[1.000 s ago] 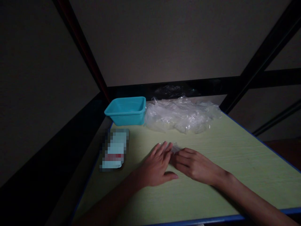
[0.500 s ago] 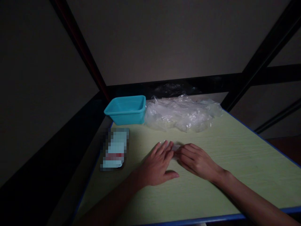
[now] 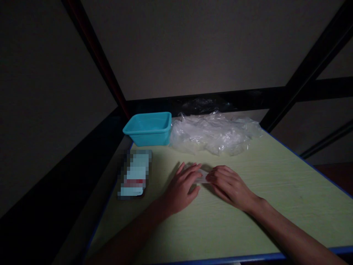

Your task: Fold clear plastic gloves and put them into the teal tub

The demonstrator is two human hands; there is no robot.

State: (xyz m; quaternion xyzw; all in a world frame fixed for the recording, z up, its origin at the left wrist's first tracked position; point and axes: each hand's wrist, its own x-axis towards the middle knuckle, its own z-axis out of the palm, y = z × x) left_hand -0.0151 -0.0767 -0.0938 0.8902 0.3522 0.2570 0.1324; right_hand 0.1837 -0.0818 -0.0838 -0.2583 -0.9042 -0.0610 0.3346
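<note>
Both hands rest on a pale green table [image 3: 275, 191] with a small clear plastic piece [image 3: 203, 176] between them. My left hand [image 3: 182, 187] lies with its fingers stretched out and apart, its fingertips on the left end of the piece. My right hand [image 3: 228, 185] has its fingers curled together and presses or pinches the right end. Most of the piece is hidden under the fingers.
A turquoise plastic tub [image 3: 148, 128] stands at the far left of the table. Beside it lies a heap of clear plastic bags [image 3: 215, 132]. A blurred card or phone [image 3: 134, 173] lies near the left edge. Dark metal frame bars [image 3: 303, 70] surround the table.
My left hand has lifted slightly and spread its fingers, drawing the thumb in. My right hand has shifted a little to the right along the plastic piece.
</note>
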